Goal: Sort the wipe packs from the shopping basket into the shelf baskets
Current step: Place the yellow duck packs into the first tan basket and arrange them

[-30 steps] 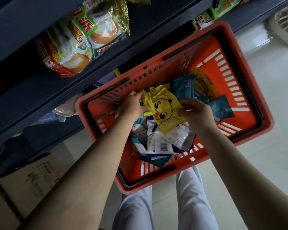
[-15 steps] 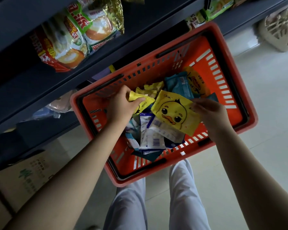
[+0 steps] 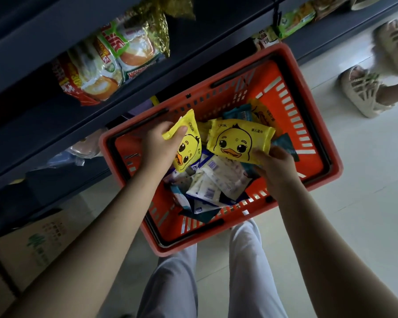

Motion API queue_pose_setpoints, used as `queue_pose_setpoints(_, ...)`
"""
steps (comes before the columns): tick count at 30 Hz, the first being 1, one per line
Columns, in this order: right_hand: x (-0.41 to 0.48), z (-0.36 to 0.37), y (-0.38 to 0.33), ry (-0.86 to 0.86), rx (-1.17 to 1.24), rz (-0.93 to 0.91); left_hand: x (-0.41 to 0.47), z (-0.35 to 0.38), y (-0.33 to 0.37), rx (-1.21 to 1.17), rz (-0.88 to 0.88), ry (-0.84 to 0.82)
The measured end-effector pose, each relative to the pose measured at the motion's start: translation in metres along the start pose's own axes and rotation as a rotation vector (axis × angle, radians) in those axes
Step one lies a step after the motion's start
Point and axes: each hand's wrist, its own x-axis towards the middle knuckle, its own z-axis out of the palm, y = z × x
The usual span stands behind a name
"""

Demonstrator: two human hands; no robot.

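An orange shopping basket (image 3: 317, 143) sits on the floor against a dark shelf unit. My left hand (image 3: 157, 146) grips one yellow duck wipe pack (image 3: 188, 145) by its top end, lifted over the basket's left half. My right hand (image 3: 275, 167) pinches a second yellow duck wipe pack (image 3: 237, 141) at its lower right corner, holding it face up above the pile. Below them lie several white and blue wipe packs (image 3: 213, 182), teal packs (image 3: 238, 112) and another yellow pack (image 3: 263, 115) at the back. No shelf baskets are in view.
Dark shelves (image 3: 55, 125) run along the left and top, holding snack bags (image 3: 108, 63). A cardboard box (image 3: 32, 246) stands at lower left. Another person's sandalled feet (image 3: 363, 88) are on the pale floor at upper right. My legs (image 3: 205, 276) are below the basket.
Both hands have lifted their yellow duck packs higher out of the pile. The left hand's crumpled pack has unfolded to show its duck face. The view has shifted and another person's feet have appeared.
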Motion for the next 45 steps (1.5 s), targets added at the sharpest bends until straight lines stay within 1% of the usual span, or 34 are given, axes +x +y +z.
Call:
queue_pose_setpoints(2,-0.008,0.003,-0.008,-0.056,0.089,-0.022,-0.012,-0.009,0.002,-0.033,-0.055,0.012)
queue_pose_setpoints(3,-0.013,0.003,-0.014,-0.074,0.104,-0.032,-0.02,-0.014,0.004,-0.091,-0.116,0.037)
queue_pose_setpoints(5,-0.026,0.001,-0.028,-0.103,0.128,-0.048,-0.039,-0.022,0.015,-0.307,-0.262,0.086)
queue_pose_setpoints(7,-0.041,-0.006,-0.045,-0.145,0.144,-0.06,-0.062,-0.03,0.025,-0.573,-0.387,0.091)
queue_pose_setpoints(8,-0.051,-0.011,-0.055,-0.17,0.152,-0.077,-0.076,-0.034,0.031,-0.672,-0.42,0.079)
queue_pose_setpoints(10,-0.076,-0.021,-0.081,-0.218,0.184,-0.123,-0.105,-0.049,0.048,-0.79,-0.43,0.073)
queue_pose_setpoints(14,-0.14,-0.034,-0.139,-0.301,0.302,-0.217,-0.173,-0.084,0.092,-0.933,-0.382,0.098)
queue_pose_setpoints(18,-0.209,-0.029,-0.192,-0.449,0.339,-0.27,-0.245,-0.122,0.12,-1.081,-0.355,0.144)
queue_pose_setpoints(21,-0.261,-0.01,-0.223,-0.565,0.282,-0.309,-0.291,-0.157,0.122,-1.178,-0.321,0.219)
queue_pose_setpoints(24,-0.305,0.021,-0.239,-0.699,0.204,-0.346,-0.322,-0.197,0.116,-1.238,-0.263,0.274)
queue_pose_setpoints(27,-0.355,0.065,-0.236,-0.808,0.133,-0.36,-0.353,-0.252,0.096,-1.301,-0.199,0.334)
queue_pose_setpoints(30,-0.401,0.114,-0.218,-0.839,0.075,-0.352,-0.382,-0.31,0.066,-1.386,-0.144,0.346)
queue_pose_setpoints(33,-0.447,0.165,-0.19,-0.772,0.117,-0.299,-0.408,-0.367,0.028,-1.472,-0.07,0.324)
queue_pose_setpoints(37,-0.508,0.23,-0.155,-0.869,0.182,-0.265,-0.434,-0.435,-0.014,-1.59,0.03,0.314)
queue_pose_setpoints(40,-0.542,0.267,-0.141,-0.903,0.105,-0.354,-0.444,-0.476,-0.036,-1.635,0.122,0.314)
queue_pose_setpoints(45,-0.567,0.315,-0.139,-0.906,-0.106,-0.526,-0.442,-0.525,-0.054,-1.641,0.201,0.352)
